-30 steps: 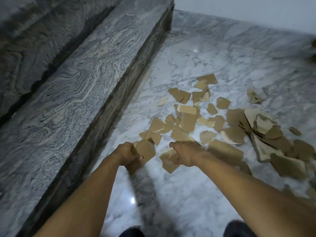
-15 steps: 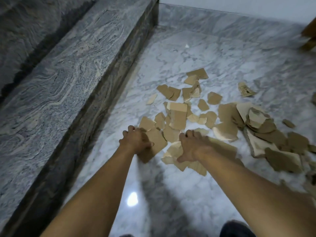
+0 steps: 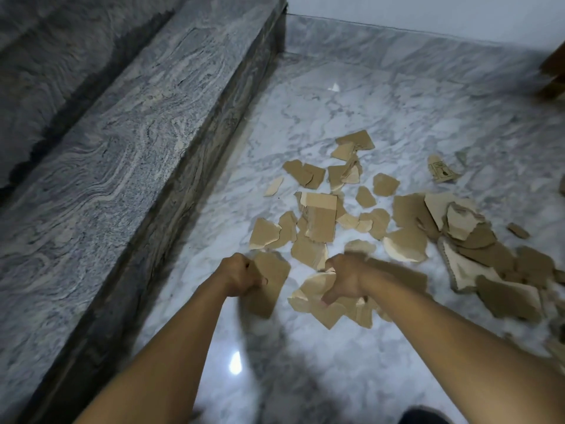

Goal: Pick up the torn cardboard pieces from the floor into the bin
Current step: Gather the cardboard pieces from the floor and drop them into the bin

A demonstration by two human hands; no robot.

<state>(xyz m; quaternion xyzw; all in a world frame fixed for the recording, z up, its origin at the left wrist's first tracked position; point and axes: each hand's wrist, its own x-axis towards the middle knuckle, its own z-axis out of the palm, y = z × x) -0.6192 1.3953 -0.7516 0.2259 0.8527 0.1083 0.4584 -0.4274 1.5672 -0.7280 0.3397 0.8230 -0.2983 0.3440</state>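
Torn brown cardboard pieces [image 3: 321, 221] lie scattered over the white marble floor [image 3: 321, 111], with a denser heap [image 3: 477, 249] to the right. My left hand [image 3: 241, 275] grips one large cardboard piece [image 3: 269, 286] that hangs down from its curled fingers. My right hand [image 3: 344, 278] is closed round a bunch of several cardboard pieces [image 3: 324, 304] low over the floor; motion blur hides its fingertips. No bin is in view.
A grey granite step [image 3: 128, 142] runs along the left, its dark riser [image 3: 183, 209] bordering the floor. A white wall [image 3: 428, 13] closes the far side. A brown wooden object [image 3: 555, 71] shows at the right edge. My shoe [image 3: 425, 416] is at the bottom.
Both hands went forward to the near edge of the pile, then drew back slightly, each still holding cardboard. The right hand's bunch looks larger than a second ago.
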